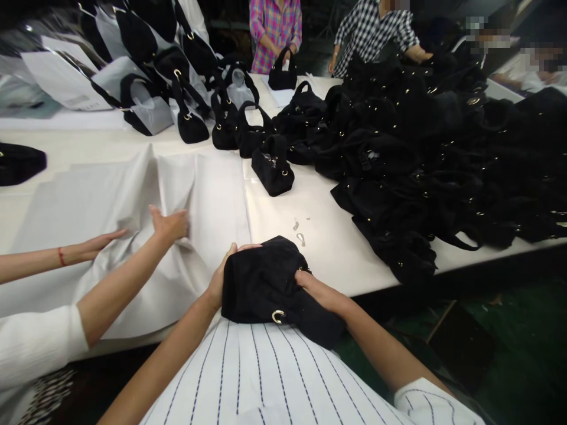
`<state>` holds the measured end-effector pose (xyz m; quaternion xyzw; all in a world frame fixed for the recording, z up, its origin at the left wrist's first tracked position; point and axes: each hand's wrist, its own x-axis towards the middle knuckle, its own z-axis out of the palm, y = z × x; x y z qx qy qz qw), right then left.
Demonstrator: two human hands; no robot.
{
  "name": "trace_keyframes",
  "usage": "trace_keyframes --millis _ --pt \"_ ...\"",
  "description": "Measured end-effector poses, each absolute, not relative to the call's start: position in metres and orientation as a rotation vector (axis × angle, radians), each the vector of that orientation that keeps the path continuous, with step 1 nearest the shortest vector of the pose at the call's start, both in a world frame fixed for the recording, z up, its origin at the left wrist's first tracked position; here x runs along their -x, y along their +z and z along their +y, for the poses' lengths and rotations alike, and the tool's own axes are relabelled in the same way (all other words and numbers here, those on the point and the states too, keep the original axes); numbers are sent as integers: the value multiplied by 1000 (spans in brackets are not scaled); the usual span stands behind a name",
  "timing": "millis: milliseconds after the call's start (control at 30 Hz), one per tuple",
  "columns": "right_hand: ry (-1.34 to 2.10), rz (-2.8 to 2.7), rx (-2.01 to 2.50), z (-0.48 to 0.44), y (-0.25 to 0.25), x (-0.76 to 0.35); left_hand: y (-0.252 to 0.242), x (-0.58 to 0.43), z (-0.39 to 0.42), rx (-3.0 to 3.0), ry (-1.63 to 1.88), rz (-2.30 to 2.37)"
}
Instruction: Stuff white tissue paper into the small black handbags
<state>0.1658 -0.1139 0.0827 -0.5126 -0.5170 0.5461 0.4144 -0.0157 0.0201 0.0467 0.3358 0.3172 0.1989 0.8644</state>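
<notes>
A black cloth bag (261, 283) with a gold ring is held close against the striped shirt at the table's front edge. My left hand (221, 273) grips its left side, fingers partly hidden behind the cloth. At the bag's opening on the right is my right hand (316, 288), its fingertips hidden inside or behind the fabric. Beyond the bag, a small black handbag (272, 171) stands upright on the white table (310, 254), near a few small clear scraps (300, 239).
A large pile of black bags (398, 147) covers the right side. On the left, a co-worker's hands (170, 227) handle pale sheets (217, 200). Wrapped bags (150, 109) are heaped at the back left. Two people in checked shirts stand across the table.
</notes>
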Motion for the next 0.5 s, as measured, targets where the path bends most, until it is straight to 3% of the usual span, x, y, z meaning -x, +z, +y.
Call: trace_keyframes --millis 167,500 --pt "1192 -1373 1393 -109 83 -159 57 12 14 -698 463 701" --pt "1602 -1235 1165 -90 62 -159 72 53 3 -850 418 595"
